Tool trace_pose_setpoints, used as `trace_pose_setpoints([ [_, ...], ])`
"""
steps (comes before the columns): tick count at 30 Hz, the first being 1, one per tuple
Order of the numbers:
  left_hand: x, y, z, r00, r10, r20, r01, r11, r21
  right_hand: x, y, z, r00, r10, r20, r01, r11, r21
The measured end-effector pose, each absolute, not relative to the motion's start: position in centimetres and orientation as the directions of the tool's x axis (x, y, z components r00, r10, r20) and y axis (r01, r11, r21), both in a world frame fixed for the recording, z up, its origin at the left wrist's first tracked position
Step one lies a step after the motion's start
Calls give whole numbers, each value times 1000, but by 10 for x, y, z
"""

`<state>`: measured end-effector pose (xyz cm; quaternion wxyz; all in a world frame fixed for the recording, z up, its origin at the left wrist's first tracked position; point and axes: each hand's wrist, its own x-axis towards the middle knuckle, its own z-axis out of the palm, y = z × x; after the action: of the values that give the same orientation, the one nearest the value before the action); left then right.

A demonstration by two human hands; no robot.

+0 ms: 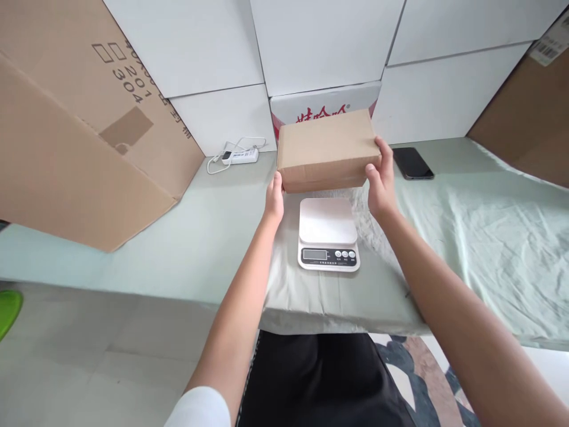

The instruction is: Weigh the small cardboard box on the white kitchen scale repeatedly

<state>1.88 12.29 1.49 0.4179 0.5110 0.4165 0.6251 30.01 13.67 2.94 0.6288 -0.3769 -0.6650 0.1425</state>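
Note:
A closed brown cardboard box (329,145) is held between my two hands, above and just behind a white kitchen scale (328,220). My left hand (274,198) grips the box at its lower left front corner, thumb on the side. On the right end, my right hand (381,181) has its thumb at the front corner and its fingers along the side. Nothing rests on the scale's plate, and its small display looks blank. The box's underside is hidden from me.
A large cardboard carton (89,136) stands at the left, another carton (528,107) at the right. White boxes (324,41) are stacked along the back. A power strip with white cable (242,156) and a black phone (413,163) lie on the green cloth (200,237).

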Motion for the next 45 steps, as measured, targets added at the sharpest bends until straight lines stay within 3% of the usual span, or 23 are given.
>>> trace_pose_setpoints([
  [5, 23, 126, 1, -128, 948, 291, -86, -303, 949, 303, 146, 5, 115, 744, 658, 277, 612, -741],
  [22, 23, 133, -6, -92, 977, 194, -41, -198, 979, 313, 170, -24, 61, 804, 592, 305, 549, -778],
  [45, 23, 121, -2, -104, 977, 184, -42, -189, 981, 307, 160, -11, 87, 840, 536, 281, 496, -822],
])
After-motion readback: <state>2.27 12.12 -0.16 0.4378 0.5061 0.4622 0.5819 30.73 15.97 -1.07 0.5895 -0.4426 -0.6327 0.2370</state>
